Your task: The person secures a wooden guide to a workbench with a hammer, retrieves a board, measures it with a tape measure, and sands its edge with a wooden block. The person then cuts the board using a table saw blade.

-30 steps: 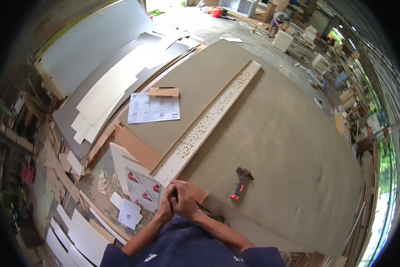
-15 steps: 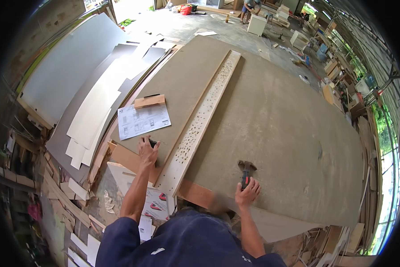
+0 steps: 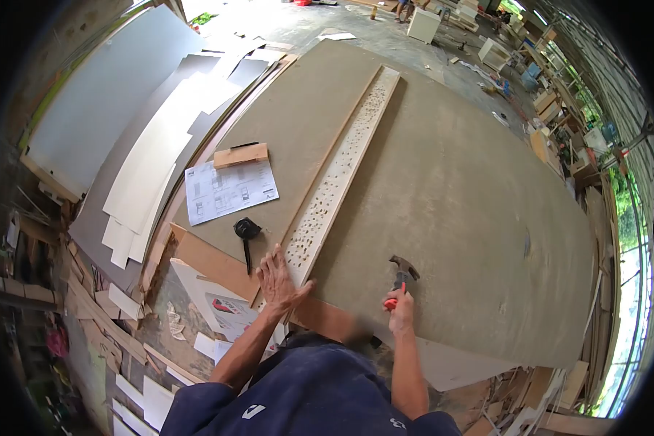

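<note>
My right hand is wrapped round the red and black handle of a claw hammer, its dark head pointing away from me over the board. My left hand lies with fingers spread on the near end of a long, narrow wooden panel dotted with many small marks or holes. That panel runs lengthwise away from me on a large grey-brown board. Beyond my left hand rests a black tape measure, with a thin dark strip beside it pointing toward me.
A printed drawing sheet lies at the left under a wood block with a dark pen on it. White sheet strips are stacked farther left. Offcuts litter the floor. A white cabinet box stands near another person at the back.
My left hand has left the tape measure and moved right and nearer, onto the panel's end. My right hand has closed round the hammer handle.
</note>
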Tool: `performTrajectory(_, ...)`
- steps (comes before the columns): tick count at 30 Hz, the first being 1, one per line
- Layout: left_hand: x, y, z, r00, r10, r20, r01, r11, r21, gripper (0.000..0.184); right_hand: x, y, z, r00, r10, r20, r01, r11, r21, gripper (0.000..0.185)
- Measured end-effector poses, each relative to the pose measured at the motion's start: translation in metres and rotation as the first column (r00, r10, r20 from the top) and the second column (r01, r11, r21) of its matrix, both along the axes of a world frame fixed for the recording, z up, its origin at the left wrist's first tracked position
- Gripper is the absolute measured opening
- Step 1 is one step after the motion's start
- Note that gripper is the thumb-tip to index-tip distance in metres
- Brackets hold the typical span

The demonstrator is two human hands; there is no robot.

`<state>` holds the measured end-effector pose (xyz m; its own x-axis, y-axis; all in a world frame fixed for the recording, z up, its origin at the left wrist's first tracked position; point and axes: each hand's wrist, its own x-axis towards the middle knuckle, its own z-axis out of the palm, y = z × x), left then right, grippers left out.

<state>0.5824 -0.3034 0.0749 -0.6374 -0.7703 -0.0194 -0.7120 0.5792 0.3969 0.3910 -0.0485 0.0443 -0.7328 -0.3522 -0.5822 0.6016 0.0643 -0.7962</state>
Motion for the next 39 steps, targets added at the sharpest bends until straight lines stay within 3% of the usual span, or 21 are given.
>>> performTrajectory(3, -0.007, -0.007, -0.009, 1.0, 0.003, 0.028, -0.003, 1.0, -0.017, 0.128, 0.033, -0.041, 0.022, 0.983, -0.033, -0.183, 0.024, 0.999, -0.048, 0.024)
performTrajectory(6, -0.007, -0.009, -0.01, 1.0, -0.004, 0.009, 0.004, 1.0, 0.009, 0.128, 0.05, -0.072, 0.024, 0.932, 0.205, -0.299, -0.185, 0.978, 0.095, 0.03)
performTrajectory(8, -0.006, -0.009, -0.011, 1.0, -0.002, 0.0, 0.002, 1.0, 0.012, 0.128, 0.052, -0.095, 0.016, 0.608, 0.568, -0.555, -0.29, 0.809, 0.511, 0.037)
performTrajectory(10, -0.006, -0.008, -0.008, 1.0, 0.01, -0.013, -0.009, 1.0, 0.013, 0.128, 0.049, -0.119, 0.038, 0.507, 0.595, -0.623, -0.356, 0.803, 0.478, 0.036)
performTrajectory(12, -0.007, -0.009, -0.002, 1.0, 0.008, -0.008, -0.008, 0.998, 0.06, 0.129, 0.049, -0.14, 0.059, 0.319, 0.518, -0.794, -0.41, 0.831, 0.377, 0.038)
performTrajectory(13, -0.007, -0.009, -0.003, 1.0, 0.018, -0.004, -0.017, 0.998, 0.063, 0.129, 0.05, -0.147, 0.066, 0.317, 0.523, -0.791, -0.419, 0.826, 0.377, 0.038)
performTrajectory(15, -0.009, -0.008, -0.006, 1.0, 0.029, -0.007, -0.029, 0.999, 0.035, 0.129, 0.053, -0.158, 0.072, 0.169, 0.264, -0.95, -0.343, 0.919, 0.194, 0.036)
performTrajectory(16, -0.009, -0.006, -0.006, 0.999, 0.038, -0.003, -0.038, 0.998, 0.042, 0.129, 0.052, -0.162, 0.07, 0.171, 0.271, -0.947, -0.353, 0.914, 0.198, 0.036)
performTrajectory(18, -0.011, -0.006, -0.004, 0.999, 0.04, 0.002, -0.039, 0.999, -0.017, 0.12, 0.048, -0.168, 0.056, -0.007, 0.177, -0.984, -0.371, 0.914, 0.167, 0.033)
performTrajectory(19, -0.011, -0.006, -0.005, 0.999, 0.041, 0.001, -0.041, 0.999, -0.014, 0.12, 0.047, -0.168, 0.043, -0.009, 0.18, -0.984, -0.371, 0.913, 0.17, 0.033)
performTrajectory(21, -0.011, -0.006, -0.006, 0.999, 0.039, -0.002, -0.039, 0.999, -0.001, 0.121, 0.046, -0.169, 0.029, -0.051, 0.743, -0.667, -0.329, 0.618, 0.714, 0.033)
performTrajectory(23, -0.01, -0.004, -0.004, 0.999, 0.039, 0.007, -0.039, 0.999, 0.009, 0.121, 0.038, -0.17, 0.033, -0.049, 0.713, -0.699, -0.318, 0.652, 0.688, 0.031)
performTrajectory(25, -0.009, -0.005, -0.002, 0.999, 0.037, 0.017, -0.038, 0.999, 0.017, 0.121, 0.038, -0.175, 0.068, 0.117, 0.61, -0.783, -0.386, 0.755, 0.531, 0.029)
performTrajectory(26, -0.009, -0.006, -0.002, 0.999, 0.031, 0.02, -0.032, 0.999, 0.008, 0.122, 0.041, -0.178, 0.073, 0.125, 0.441, -0.889, -0.363, 0.854, 0.373, 0.032)
performTrajectory(30, -0.01, -0.005, -0.007, 0.999, 0.036, 0.005, -0.036, 0.999, -0.036, 0.123, 0.049, -0.171, 0.045, 0.065, 0.206, -0.976, -0.335, 0.926, 0.173, 0.036)
performTrajectory(31, -0.01, -0.006, -0.006, 0.999, 0.032, 0.003, -0.032, 0.999, -0.041, 0.123, 0.049, -0.171, 0.034, 0.064, 0.2, -0.978, -0.331, 0.929, 0.168, 0.036)
performTrajectory(32, -0.011, -0.006, -0.005, 0.999, 0.043, 0.018, -0.043, 0.999, 0.026, 0.127, 0.047, -0.17, 0.026, 0.008, 0.558, -0.83, -0.349, 0.779, 0.521, 0.033)
performTrajectory(33, -0.013, -0.006, -0.005, 0.998, 0.056, 0.034, -0.059, 0.994, 0.095, 0.131, 0.046, -0.173, 0.033, -0.052, 0.832, -0.552, -0.344, 0.504, 0.792, 0.03)
performTrajectory(35, -0.012, -0.007, -0.004, 0.999, 0.051, 0.018, -0.052, 0.995, 0.089, 0.129, 0.044, -0.177, 0.049, 0.017, 0.777, -0.629, -0.379, 0.587, 0.715, 0.033)
performTrajectory(37, -0.009, -0.004, -0.005, 0.999, 0.048, 0.009, -0.049, 0.995, 0.089, 0.128, 0.051, -0.177, 0.085, 0.209, 0.628, -0.749, -0.395, 0.755, 0.523, 0.033)
performTrajectory(39, -0.011, -0.006, -0.005, 0.997, 0.049, 0.052, -0.052, 0.997, 0.06, 0.124, 0.056, -0.176, 0.084, 0.22, 0.467, -0.857, -0.393, 0.846, 0.36, 0.031)
